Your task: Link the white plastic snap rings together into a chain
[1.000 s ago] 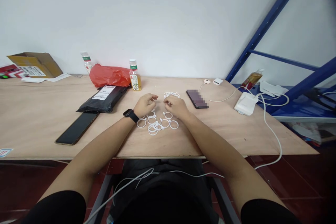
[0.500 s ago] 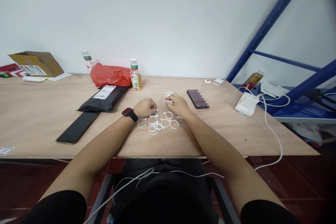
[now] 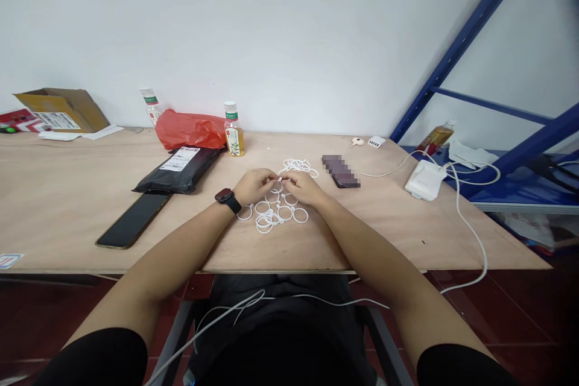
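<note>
Two forearms (image 3: 176, 253) slant inward, the left hand (image 3: 256, 186) and right hand (image 3: 304, 187) meeting at curled fingertips that pinch one white ring (image 3: 280, 180). It is just in front of the ring pile (image 3: 297, 165), loose rings (image 3: 271, 216) farther forward.

The worktop (image 3: 371, 235) is pale wood, smooth and matt with a faint grain, and the rings (image 3: 271, 217) on it look like smooth white plastic. To the left, a phone (image 3: 133, 220) has a dark glossy screen, beside a parcel (image 3: 201, 170) in creased, shiny black plastic with a paper label (image 3: 180, 159). Behind that sits a red bag (image 3: 190, 128) of thin, crinkled plastic, near a clear plastic bottle (image 3: 234, 140). The box (image 3: 90, 110) at far left is matt cardboard. At right, the blue frame (image 3: 456, 51) looks like painted metal. The sleeves (image 3: 99, 356) are matt black cloth; the red floor tiles (image 3: 506, 313) are glossy.
</note>
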`<state>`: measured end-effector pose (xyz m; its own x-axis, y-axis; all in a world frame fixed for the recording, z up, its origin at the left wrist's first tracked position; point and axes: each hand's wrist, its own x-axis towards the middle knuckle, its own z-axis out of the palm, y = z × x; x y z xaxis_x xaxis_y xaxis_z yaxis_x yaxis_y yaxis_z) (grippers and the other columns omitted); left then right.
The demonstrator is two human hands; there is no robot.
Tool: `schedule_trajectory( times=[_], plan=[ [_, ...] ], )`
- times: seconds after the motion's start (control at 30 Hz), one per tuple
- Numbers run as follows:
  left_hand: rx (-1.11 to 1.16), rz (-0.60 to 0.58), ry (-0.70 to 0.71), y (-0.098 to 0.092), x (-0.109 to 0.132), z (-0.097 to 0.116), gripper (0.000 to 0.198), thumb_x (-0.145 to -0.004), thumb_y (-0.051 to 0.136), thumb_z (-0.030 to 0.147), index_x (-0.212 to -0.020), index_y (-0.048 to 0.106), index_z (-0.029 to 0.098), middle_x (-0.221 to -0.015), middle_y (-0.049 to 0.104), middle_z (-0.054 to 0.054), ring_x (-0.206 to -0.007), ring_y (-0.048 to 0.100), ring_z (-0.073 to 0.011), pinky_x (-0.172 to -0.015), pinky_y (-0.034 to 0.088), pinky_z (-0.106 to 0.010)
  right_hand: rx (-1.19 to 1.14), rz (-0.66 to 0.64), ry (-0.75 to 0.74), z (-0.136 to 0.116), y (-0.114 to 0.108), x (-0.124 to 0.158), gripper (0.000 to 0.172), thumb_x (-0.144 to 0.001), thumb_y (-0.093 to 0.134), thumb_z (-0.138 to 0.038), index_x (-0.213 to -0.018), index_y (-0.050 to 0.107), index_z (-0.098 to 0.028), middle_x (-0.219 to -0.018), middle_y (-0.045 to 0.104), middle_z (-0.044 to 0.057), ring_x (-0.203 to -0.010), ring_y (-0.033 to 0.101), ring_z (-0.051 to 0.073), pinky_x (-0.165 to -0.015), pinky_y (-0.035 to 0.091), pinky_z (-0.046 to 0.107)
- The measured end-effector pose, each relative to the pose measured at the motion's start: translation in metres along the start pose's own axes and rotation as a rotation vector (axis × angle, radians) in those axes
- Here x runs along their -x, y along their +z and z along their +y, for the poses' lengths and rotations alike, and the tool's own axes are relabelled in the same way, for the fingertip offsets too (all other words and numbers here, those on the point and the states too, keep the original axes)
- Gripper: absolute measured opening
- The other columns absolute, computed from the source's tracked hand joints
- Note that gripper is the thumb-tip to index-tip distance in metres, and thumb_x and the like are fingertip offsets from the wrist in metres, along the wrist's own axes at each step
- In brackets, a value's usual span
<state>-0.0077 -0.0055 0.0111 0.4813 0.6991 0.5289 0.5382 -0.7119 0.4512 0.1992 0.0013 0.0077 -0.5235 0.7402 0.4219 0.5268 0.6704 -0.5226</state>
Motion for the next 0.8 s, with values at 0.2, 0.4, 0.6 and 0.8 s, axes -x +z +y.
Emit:
schedule_trajectory(
  times=[0.2,0.4,0.6,0.8],
  plan=[
    [0.027,0.020,0.041,0.0017,0.0002,-0.0013,0.017,-0.090,0.057,0.025,-0.093,0.071,0.017,-0.086,0.072,-0.004,-0.072,0.063,-0.0129,-0.070,0.049,-0.025,-0.017,0.053,0.022,-0.0027,-0.0004,0.0016,0.018,-0.086,0.054,-0.019,-0.091,0.072,-0.019,-0.083,0.070,0.002,-0.075,0.059,0.014,-0.070,0.040,0.025],
    [0.063,-0.002,0.085,0.0031,0.0002,0.0006,0.016,-0.090,0.060,0.025,-0.094,0.072,0.017,-0.087,0.073,-0.004,-0.073,0.065,-0.0128,-0.070,0.050,-0.024,0.006,0.084,0.061,-0.0053,0.0008,0.0002,0.016,-0.073,0.054,-0.014,-0.078,0.069,-0.018,-0.067,0.063,-0.002,-0.064,0.053,0.013,-0.063,0.035,0.024],
    [0.089,-0.024,0.144,0.0050,-0.0005,0.0069,0.014,-0.090,0.058,0.020,-0.093,0.071,0.017,-0.088,0.073,-0.004,-0.075,0.066,-0.0128,-0.071,0.050,-0.024,0.021,0.104,0.073,-0.0063,0.0015,-0.0015,0.017,-0.072,0.050,-0.012,-0.068,0.066,-0.018,-0.061,0.060,-0.001,-0.063,0.053,0.014,-0.062,0.035,0.025],
    [0.074,0.055,0.142,0.0064,-0.0011,0.0031,0.013,-0.090,0.058,0.020,-0.092,0.070,0.017,-0.088,0.073,-0.005,-0.078,0.066,-0.0135,-0.073,0.052,-0.026,-0.019,0.183,0.046,-0.0035,0.0021,-0.0009,0.020,-0.075,0.050,-0.012,-0.075,0.068,-0.019,-0.069,0.065,-0.001,-0.066,0.058,0.014,-0.066,0.041,0.025]
  ],
)
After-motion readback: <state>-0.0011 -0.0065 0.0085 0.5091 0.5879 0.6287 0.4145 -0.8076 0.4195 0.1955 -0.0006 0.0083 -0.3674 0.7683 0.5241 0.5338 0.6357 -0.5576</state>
